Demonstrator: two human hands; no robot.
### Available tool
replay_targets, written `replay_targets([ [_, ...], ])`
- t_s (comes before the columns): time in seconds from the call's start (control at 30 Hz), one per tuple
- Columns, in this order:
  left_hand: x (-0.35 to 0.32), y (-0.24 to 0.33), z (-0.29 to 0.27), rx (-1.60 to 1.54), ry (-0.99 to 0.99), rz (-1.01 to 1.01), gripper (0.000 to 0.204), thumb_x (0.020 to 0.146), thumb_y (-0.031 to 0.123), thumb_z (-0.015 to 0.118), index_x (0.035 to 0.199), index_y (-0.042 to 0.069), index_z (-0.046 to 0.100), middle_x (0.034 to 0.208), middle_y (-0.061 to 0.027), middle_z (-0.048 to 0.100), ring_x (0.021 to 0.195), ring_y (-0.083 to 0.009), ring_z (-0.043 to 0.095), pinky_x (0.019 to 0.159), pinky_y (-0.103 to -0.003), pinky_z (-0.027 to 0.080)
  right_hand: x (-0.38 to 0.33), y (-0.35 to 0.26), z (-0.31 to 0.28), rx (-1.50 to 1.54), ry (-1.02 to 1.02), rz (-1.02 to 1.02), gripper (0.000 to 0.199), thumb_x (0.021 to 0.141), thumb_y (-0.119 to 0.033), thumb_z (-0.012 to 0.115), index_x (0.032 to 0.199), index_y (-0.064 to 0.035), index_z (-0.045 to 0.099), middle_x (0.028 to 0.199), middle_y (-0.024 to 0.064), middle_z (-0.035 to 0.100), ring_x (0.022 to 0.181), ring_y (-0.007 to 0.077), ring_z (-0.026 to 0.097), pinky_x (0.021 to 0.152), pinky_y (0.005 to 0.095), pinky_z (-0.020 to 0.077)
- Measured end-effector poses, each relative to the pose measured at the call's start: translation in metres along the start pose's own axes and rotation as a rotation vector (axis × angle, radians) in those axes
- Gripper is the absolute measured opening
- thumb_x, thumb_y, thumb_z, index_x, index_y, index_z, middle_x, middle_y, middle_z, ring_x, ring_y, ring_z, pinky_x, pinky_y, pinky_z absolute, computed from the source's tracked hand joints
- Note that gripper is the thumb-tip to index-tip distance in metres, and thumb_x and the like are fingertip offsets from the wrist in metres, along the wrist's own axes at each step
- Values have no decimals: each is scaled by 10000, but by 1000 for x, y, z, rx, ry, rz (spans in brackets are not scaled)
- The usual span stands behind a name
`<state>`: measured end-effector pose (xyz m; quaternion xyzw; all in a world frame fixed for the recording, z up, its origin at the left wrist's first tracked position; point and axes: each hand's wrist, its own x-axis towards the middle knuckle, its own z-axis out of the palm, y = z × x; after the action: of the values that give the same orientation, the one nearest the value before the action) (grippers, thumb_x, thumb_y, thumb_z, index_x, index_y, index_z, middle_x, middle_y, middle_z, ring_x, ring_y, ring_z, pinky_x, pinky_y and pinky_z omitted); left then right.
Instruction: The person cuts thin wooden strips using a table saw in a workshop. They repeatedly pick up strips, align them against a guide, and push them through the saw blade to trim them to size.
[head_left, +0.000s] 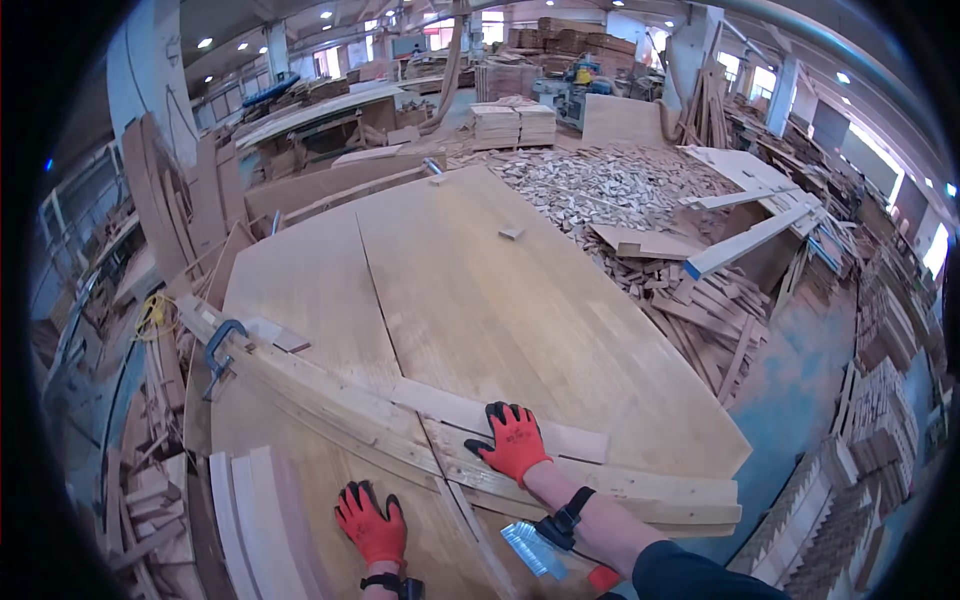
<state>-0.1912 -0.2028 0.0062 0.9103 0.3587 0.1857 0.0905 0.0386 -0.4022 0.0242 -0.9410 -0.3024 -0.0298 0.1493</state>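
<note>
Both my hands wear red gloves with black fingertips and dark straps at the wrists. My right hand (515,445) lies flat, fingers stretched, on a narrow pale board (575,442) set along a long wooden rail (330,400). That rail crosses the large wooden tabletop (500,290) from left to right. Nearer to me, my left hand (372,527) rests with fingers spread on the tabletop, gripping nothing. To its left stand several curved wooden boards (262,520) side by side. A blue C-clamp (222,352) is fixed at the rail's left end.
Silvery strips (533,550) lie beside my right forearm, near a small red object (603,578). A small wood block (511,234) sits farther up the tabletop. Beyond are a heap of offcuts (610,190) and, at right, stacked wood pieces (850,470).
</note>
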Motion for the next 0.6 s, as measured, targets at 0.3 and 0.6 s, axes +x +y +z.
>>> replay_targets([
  [0.3,92,-5,12,-28,27,91,526,848,313,702,1282,37,591,1382,-225,524,1319,-408,438,1134,-536,294,88,-11,23,0,33,-74,812,812,-638,644,1331,-17,574,1341,187,539,1248,346,474,1092,476,339],
  [0.6,148,-12,39,-6,18,38,628,887,421,638,1403,85,515,1477,-199,466,1395,-387,367,1172,-558,223,145,-23,20,-14,107,-47,701,863,-562,649,1298,-16,596,1334,174,543,1267,347,463,1104,465,336],
])
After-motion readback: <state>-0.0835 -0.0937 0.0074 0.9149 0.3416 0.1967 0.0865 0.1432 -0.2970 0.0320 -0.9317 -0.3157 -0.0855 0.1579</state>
